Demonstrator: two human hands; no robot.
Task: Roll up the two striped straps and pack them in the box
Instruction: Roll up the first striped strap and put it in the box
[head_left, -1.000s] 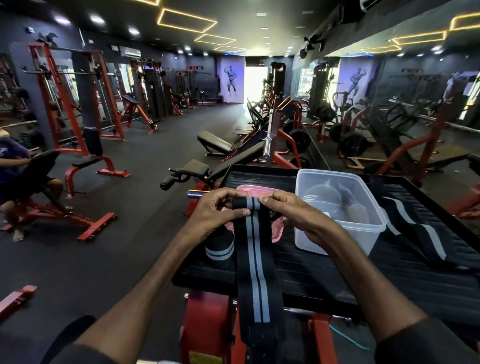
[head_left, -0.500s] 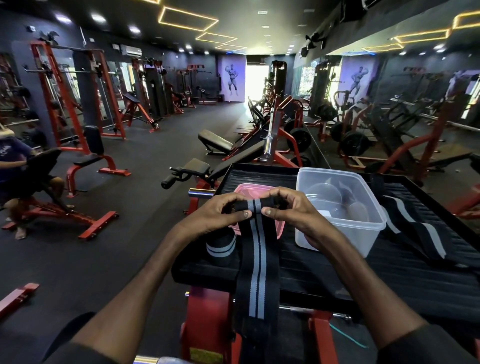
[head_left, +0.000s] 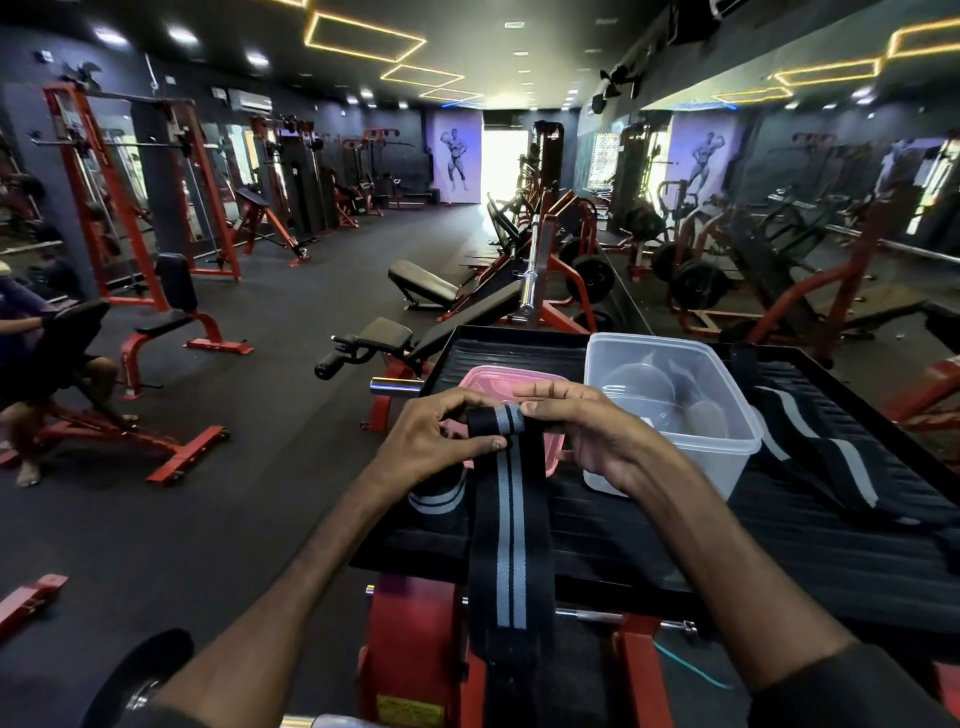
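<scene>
- Black webbing, two grey stripes: the strap (head_left: 511, 519), held up just left of the box (head_left: 675, 470). Its top end is turned over into a first small fold, and the rest hangs down past the near edge of the tabletop (head_left: 675, 551).
- Left hand (head_left: 436, 441): left of the box; thumb and fingers pinch the left edge of the fold.
- Right hand (head_left: 587, 431): in front of the box's left wall; fingers curled, pinching the right edge of the same fold.
- Box: clear plastic, lid off, standing on the tabletop. Rounded clear items lie inside, kind not discernible. No strap in it.
- Rolled strap (head_left: 436, 501): black with pale stripes, wound into a coil, standing on the tabletop left of the box, just beneath the left hand.
- Flat strap (head_left: 810, 452): black with a pale stripe, lying unrolled on the tabletop just right of the box.
- Pink container (head_left: 485, 376): left of the box, behind the hands; lid or tub, cannot tell.
- Step in hand, as judged: the start of rolling the held strap, with only the first turn made.
- Next move, as judged: turn the fold over itself repeatedly, keeping the edges level and the hanging length taut, so the coil ends up tight enough to fit the box.
</scene>
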